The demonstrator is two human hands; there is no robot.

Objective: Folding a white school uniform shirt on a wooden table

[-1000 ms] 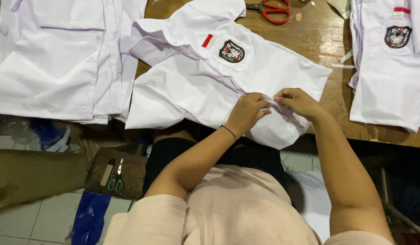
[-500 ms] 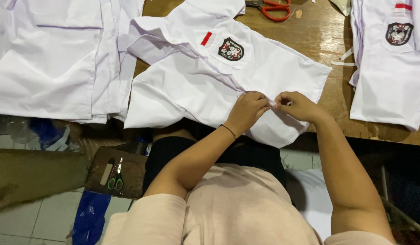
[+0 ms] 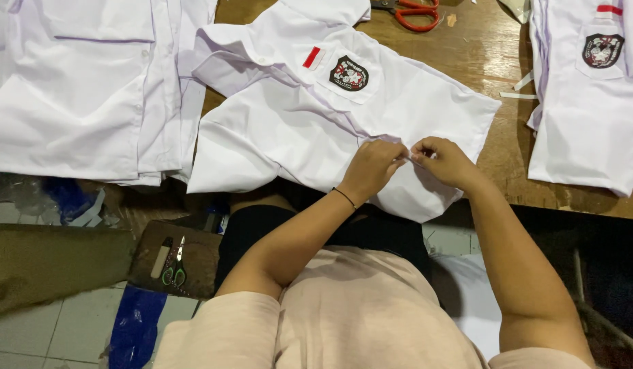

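White cotton cloth made up the shirt that lay flat across the wooden table, its lower edge hanging over the near rim. Only the head view was available.

Head view:
- The left hand rested on the shirt's front edge at about 6 o'clock from the badge. Its fingers were curled in tight and pinched a small fold of the cloth. A thin dark band circled the left wrist.
- The right hand sat just beside the left, at its 3 o'clock, fingertips nearly touching. Its fingers were likewise drawn narrow and pinched the same edge of the shirt.
- A small red-and-white patch was fixed at 9 o'clock from the badge.
- A stack of white shirts lay at 9 o'clock from the held shirt, touching its sleeve.
- A further white shirt with its own badge lay at 3 o'clock, apart from the held shirt.
- Red-handled scissors lay on the table at 12 o'clock, cut off by the picture's top edge.
- Small green-handled snips lay on a low brown surface at 8 o'clock, below the table's level.
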